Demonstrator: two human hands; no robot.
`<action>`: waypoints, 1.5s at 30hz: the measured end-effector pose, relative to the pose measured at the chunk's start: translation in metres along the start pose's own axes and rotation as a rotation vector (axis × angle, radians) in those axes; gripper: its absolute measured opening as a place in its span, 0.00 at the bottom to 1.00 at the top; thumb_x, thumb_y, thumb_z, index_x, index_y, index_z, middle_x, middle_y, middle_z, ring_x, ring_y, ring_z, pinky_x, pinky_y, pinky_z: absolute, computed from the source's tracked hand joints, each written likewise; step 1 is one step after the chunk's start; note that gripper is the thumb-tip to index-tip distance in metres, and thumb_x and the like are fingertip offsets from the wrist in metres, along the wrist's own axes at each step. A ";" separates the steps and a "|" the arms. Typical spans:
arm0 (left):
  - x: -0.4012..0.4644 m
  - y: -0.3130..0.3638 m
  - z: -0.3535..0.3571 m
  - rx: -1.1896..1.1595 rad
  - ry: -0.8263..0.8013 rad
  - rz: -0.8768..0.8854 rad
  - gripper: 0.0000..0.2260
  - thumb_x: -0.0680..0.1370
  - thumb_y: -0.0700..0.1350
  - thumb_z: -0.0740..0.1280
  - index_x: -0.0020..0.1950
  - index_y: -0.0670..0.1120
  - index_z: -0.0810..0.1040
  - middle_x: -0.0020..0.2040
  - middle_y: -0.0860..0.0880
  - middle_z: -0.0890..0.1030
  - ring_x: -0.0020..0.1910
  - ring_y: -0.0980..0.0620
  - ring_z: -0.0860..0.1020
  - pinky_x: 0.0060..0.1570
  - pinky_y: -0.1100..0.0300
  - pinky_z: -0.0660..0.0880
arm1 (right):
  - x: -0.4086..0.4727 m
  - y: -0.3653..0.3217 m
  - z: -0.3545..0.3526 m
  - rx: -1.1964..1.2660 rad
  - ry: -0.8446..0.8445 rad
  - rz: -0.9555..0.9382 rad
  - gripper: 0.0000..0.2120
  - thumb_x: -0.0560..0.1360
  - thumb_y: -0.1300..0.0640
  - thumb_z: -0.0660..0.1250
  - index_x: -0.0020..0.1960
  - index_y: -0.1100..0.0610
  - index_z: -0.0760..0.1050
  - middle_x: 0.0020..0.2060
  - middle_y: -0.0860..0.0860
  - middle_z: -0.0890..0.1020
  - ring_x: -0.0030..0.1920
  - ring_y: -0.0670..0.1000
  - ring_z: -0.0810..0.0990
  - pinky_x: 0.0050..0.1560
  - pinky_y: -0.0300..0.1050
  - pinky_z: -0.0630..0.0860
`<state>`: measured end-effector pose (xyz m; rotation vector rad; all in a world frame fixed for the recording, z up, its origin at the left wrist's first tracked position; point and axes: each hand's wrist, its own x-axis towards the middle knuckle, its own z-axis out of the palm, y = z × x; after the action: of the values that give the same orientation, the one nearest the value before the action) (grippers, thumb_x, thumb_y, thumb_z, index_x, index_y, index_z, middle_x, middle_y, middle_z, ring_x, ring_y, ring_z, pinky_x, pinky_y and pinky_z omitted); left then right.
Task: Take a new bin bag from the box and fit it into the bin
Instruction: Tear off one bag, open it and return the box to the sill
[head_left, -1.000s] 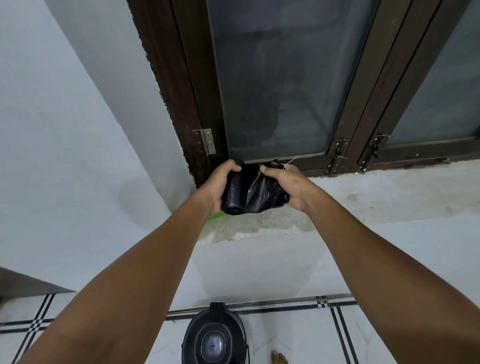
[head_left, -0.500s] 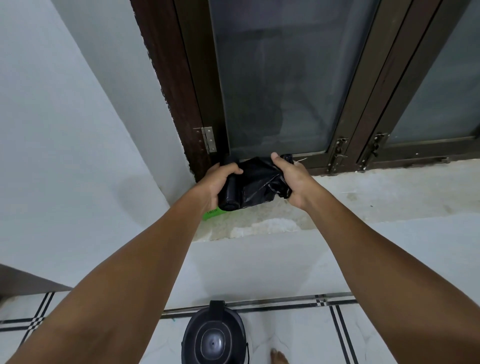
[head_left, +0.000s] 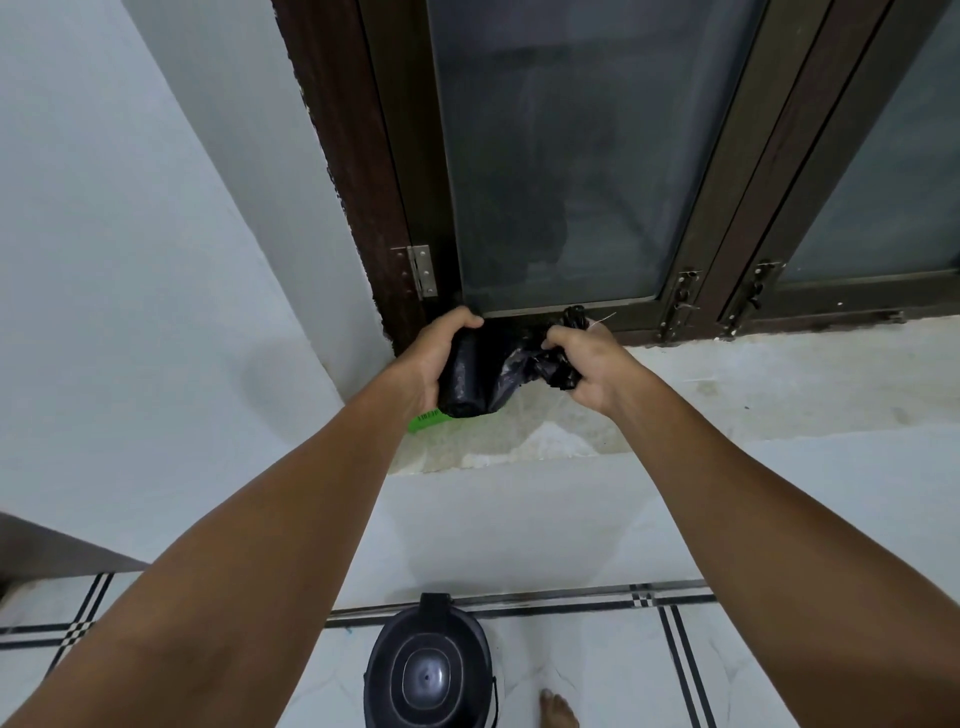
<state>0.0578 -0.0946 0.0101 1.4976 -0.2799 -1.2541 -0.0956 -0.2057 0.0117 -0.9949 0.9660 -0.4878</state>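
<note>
Gripping from the left, the left hand curls fingers and thumb round a black cylindrical roll of plastic bin bags held just above the pale stone window sill, near its left end. Rightward along the sill, the right hand has fingers bunched tight on the crumpled loose black bag end drawn off that roll. Film looks light, limp, slippery, tear-prone; best held as gathered handfuls.

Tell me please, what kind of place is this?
Probably a room in a home, by a window: a dark-framed window above a stone sill, a tiled floor, and a small black bin by the wall.
</note>
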 end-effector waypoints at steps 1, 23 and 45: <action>-0.002 0.000 0.001 -0.006 -0.010 -0.024 0.20 0.73 0.54 0.70 0.60 0.44 0.81 0.55 0.40 0.85 0.54 0.40 0.83 0.60 0.46 0.79 | -0.001 0.000 0.001 0.001 0.020 -0.004 0.12 0.74 0.73 0.60 0.51 0.59 0.71 0.42 0.60 0.77 0.36 0.57 0.79 0.36 0.49 0.77; 0.001 -0.008 -0.004 0.003 -0.110 -0.072 0.24 0.74 0.59 0.72 0.65 0.46 0.81 0.58 0.41 0.85 0.55 0.40 0.84 0.54 0.48 0.80 | -0.010 -0.005 -0.010 -0.207 -0.106 -0.008 0.05 0.75 0.62 0.64 0.50 0.61 0.73 0.35 0.62 0.80 0.27 0.58 0.80 0.24 0.40 0.68; -0.004 -0.005 -0.010 0.065 -0.028 -0.067 0.17 0.74 0.52 0.69 0.58 0.44 0.81 0.54 0.39 0.85 0.49 0.41 0.83 0.48 0.51 0.81 | -0.003 -0.001 -0.023 -0.582 -0.096 0.051 0.23 0.66 0.46 0.83 0.53 0.60 0.82 0.40 0.54 0.84 0.35 0.53 0.78 0.27 0.40 0.67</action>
<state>0.0619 -0.0842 0.0063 1.5567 -0.2928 -1.3309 -0.1169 -0.2151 0.0088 -1.4943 1.0677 -0.1074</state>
